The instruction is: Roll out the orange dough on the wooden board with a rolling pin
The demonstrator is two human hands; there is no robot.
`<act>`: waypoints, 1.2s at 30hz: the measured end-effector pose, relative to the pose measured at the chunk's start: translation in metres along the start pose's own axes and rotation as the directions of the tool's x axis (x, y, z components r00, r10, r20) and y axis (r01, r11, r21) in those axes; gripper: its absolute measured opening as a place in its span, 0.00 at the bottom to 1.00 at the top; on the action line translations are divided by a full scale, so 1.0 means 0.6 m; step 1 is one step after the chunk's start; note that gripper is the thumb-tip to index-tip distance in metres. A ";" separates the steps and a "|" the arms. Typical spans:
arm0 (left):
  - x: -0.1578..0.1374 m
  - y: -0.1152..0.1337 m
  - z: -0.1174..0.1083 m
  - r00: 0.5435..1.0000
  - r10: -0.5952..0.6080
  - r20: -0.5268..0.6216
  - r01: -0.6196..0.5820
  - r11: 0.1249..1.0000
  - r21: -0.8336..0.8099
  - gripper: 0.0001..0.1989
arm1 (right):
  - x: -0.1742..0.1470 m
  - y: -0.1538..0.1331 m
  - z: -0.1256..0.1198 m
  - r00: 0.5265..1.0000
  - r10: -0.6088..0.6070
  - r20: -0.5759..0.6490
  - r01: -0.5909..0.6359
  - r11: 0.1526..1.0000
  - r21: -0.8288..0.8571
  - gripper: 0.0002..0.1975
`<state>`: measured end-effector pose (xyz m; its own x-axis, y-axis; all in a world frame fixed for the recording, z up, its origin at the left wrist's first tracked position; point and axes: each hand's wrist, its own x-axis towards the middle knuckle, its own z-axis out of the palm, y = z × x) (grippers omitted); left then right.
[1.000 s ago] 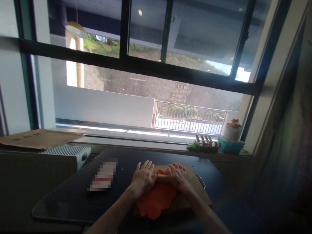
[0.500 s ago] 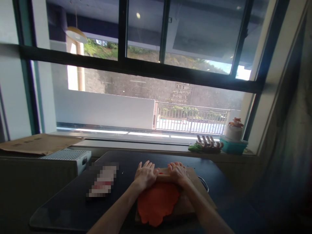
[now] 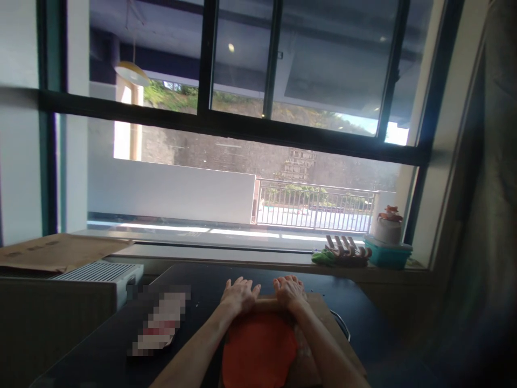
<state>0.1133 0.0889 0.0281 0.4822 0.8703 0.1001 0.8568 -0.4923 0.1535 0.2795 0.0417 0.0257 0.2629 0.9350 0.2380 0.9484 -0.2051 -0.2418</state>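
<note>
A flat orange-red sheet of dough or clay (image 3: 258, 350) with an uneven edge lies on a brown board (image 3: 325, 320); which material it is, I cannot tell. Across its far end rests a light wooden rolling pin (image 3: 266, 305). My left hand (image 3: 239, 295) presses on the pin's left part, palm down, its fingers stretched forward and apart. On the right part, my right hand (image 3: 290, 291) lies the same way, fingers extended past the pin. Neither hand is wrapped round it. Both hands cover the pin's ends, and the sheet's near edge runs out of view.
The board stands on a dark table (image 3: 202, 334), with a metal handle (image 3: 340, 325) at its right. A blurred-out package (image 3: 161, 323) lies to the left. Brown paper (image 3: 60, 252) tops a white unit. On the sill are a teal box (image 3: 388, 253) and a striped thing (image 3: 347, 250).
Both hands and the rolling pin have moved forward, toward the board's far edge. My fingers are stretched out further over the pin. The view has tilted up a little.
</note>
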 end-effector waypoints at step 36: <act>-0.151 0.001 -0.013 0.981 0.193 -0.037 -0.194 0.980 -0.033 0.31 | -0.178 0.004 0.024 0.984 -0.119 -0.135 0.122 0.992 0.018 0.22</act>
<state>0.0685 0.0099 0.0269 0.6310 0.7582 0.1645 0.7406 -0.6518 0.1634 0.2513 -0.0546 -0.0139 0.1700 0.9050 0.3901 0.9701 -0.0842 -0.2275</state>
